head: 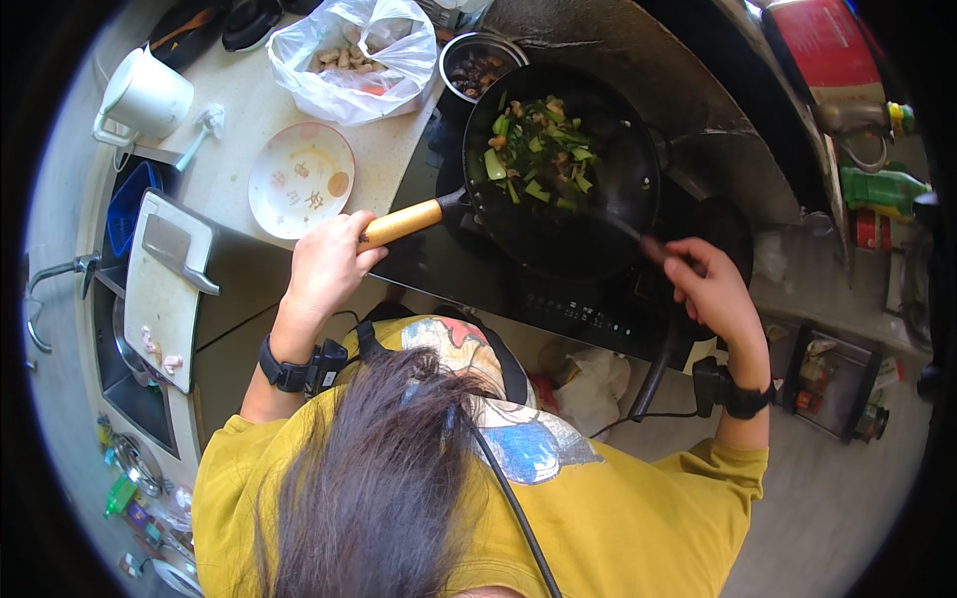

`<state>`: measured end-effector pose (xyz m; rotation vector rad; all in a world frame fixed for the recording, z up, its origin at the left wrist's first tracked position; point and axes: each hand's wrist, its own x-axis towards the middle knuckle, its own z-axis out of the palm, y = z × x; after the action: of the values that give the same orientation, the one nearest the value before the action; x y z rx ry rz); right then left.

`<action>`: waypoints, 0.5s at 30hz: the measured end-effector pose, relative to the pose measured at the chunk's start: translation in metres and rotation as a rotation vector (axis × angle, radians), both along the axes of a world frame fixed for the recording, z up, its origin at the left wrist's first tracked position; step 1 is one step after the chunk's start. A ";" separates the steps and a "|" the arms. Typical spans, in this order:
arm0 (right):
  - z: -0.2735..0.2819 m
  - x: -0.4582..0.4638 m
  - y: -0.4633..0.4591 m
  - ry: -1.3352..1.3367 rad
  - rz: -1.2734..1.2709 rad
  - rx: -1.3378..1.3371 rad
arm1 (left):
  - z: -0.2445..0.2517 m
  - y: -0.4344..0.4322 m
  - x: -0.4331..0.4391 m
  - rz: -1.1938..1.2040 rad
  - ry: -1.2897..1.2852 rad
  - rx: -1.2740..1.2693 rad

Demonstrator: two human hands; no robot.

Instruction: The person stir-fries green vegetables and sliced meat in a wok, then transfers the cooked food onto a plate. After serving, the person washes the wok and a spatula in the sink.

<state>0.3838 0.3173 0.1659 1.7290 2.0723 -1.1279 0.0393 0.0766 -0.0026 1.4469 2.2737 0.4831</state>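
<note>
My left hand [329, 261] is wrapped around the wooden handle [404, 226] of a black wok [628, 209], which sits on a black glass cooktop [448, 276]. Chopped green vegetables [542, 146] with small brown pieces lie in the wok, mostly at its far left side. At the wok's near right rim, my right hand [703, 280] grips a spatula [628, 226] by its brown handle. The tool is blurred, and its head is hard to make out inside the wok.
Left of the wok, a plate [291, 198] lies near a plastic bag of peanuts [344, 97]. A steel bowl of dark food [448, 71] touches or nearly touches the wok's far rim. A cleaver [176, 250] rests on a cutting board [157, 314] over the sink. Bottles [882, 187] stand right.
</note>
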 end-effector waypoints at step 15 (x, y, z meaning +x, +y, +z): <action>-0.091 -0.035 -0.005 0.492 -0.398 -0.090 | 0.004 0.001 -0.004 -0.034 -0.004 -0.004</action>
<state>0.3485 0.3124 0.0753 2.0333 1.9132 -1.8978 0.0353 0.0778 0.0012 1.4785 2.2421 0.4710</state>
